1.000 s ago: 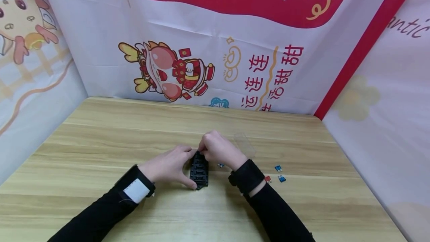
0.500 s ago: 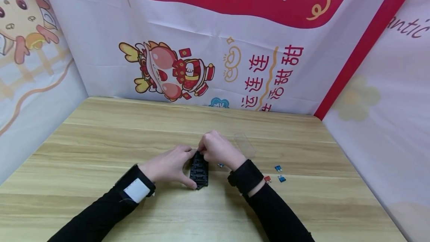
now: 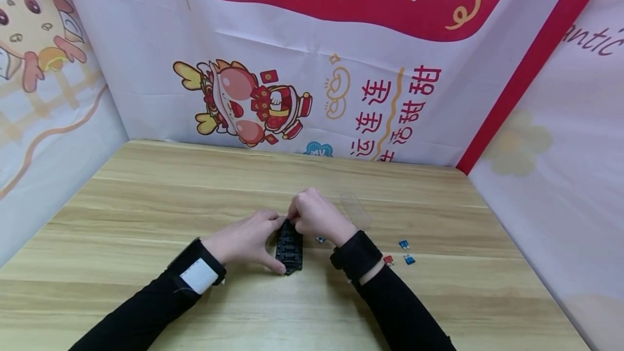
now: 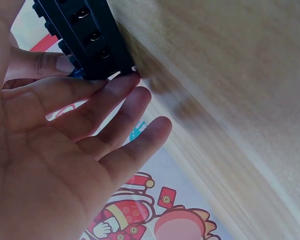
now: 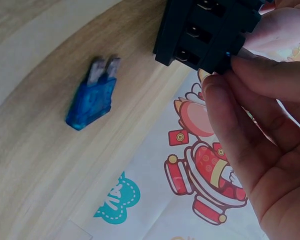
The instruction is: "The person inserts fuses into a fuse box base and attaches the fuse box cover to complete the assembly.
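On the wood-grain table point(image 3: 161, 194), I see no shift: left hand point(image 3: 246, 239) grips black block point(image 3: 290, 250), right hand point(image 3: 320, 218) pinches half-hidden blue piece point(image 5: 228, 53); work seems paused.

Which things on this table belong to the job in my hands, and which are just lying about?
Likely in the job:
black slotted block, gripped by your left hand
blue bit, mostly hidden, in your right hand

Lying loose, though possibly related:
three blue pronged pieces
red piece
clear sheet
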A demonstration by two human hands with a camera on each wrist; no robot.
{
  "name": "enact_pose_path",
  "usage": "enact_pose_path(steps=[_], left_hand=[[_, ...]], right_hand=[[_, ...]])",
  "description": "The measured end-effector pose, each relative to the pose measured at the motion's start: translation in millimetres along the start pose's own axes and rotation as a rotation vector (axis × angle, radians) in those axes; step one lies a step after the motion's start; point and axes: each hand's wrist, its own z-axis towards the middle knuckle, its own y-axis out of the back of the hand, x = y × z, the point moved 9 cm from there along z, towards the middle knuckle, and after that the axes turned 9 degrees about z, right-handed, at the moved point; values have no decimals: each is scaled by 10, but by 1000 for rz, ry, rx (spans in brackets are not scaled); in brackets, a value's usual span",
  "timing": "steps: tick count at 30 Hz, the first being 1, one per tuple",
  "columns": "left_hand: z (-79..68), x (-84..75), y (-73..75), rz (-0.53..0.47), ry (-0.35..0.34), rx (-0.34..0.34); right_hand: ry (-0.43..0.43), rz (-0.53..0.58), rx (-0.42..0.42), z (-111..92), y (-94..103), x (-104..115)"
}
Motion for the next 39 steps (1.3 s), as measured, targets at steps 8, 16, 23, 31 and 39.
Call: enact_pose_path(steps=[8,16,23,31,39], left_hand=[[-2,5,-19,-10,7,11],[14,1,-37,-15,5,25],[15,22,-35,-34,27,21],[15,33,-15,-32,38,20],[12,42,-31,-16,51,32]], right_hand=[[-16,20,1,0,-11,-19],[-30,29,25,-8,-21,-59],[-31,74,74,-29,-6,-77],[-29,100,89,-24,14,-71],[-41,79,77,-10,5,-64]])
